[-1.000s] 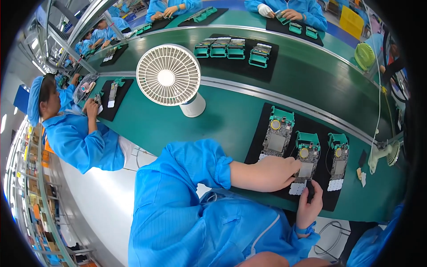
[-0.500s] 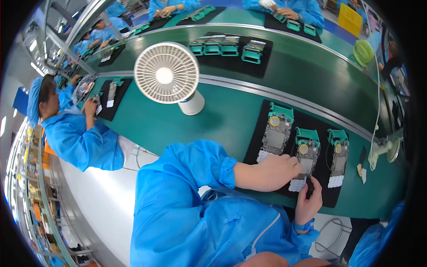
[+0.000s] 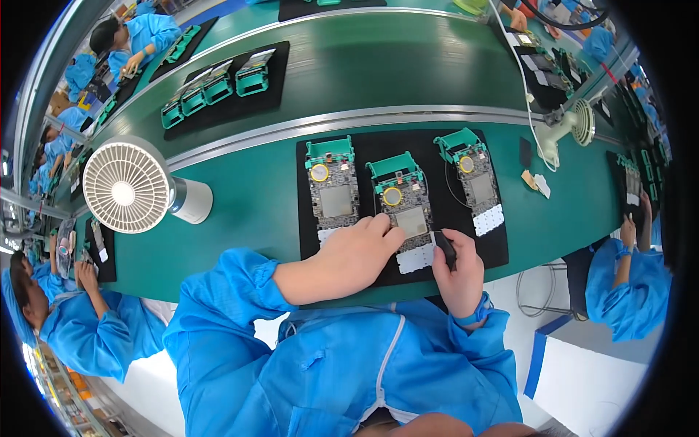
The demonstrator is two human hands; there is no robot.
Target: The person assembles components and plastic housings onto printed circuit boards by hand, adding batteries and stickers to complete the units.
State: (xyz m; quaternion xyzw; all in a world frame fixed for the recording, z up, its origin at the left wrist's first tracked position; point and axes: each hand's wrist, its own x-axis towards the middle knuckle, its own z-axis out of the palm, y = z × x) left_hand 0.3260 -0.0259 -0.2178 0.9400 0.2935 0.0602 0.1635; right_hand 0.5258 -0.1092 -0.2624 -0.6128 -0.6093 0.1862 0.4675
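Three circuit boards lie in a row on a black mat (image 3: pixel 473 256), each with a green plastic frame at its far end and a white pad at its near end. My left hand (image 3: pixel 357 251) is closed at the left edge of the middle circuit board (image 3: pixel 412 218), its bent fingers steadying it. Between the thumb and fingers of my right hand (image 3: pixel 461 273) is a small black-handled tool (image 3: pixel 445 250), its tip near the board's white pad (image 3: pixel 416 258). My left hand partly covers the left circuit board (image 3: pixel 336 200); the right circuit board (image 3: pixel 478 186) lies untouched.
A white fan (image 3: pixel 125 186) stands left on the green table (image 3: pixel 240 193). Beyond the metal rail (image 3: pixel 349 119), more green-framed units (image 3: pixel 218 87) sit on a mat. A small pale green fan (image 3: pixel 571 135) and scraps (image 3: pixel 537 182) are at right. Co-workers sit at both sides.
My view has swung right, so the boards and fan appear farther left. Both hands stay at the middle board; the black tool in my right hand now shows more plainly.
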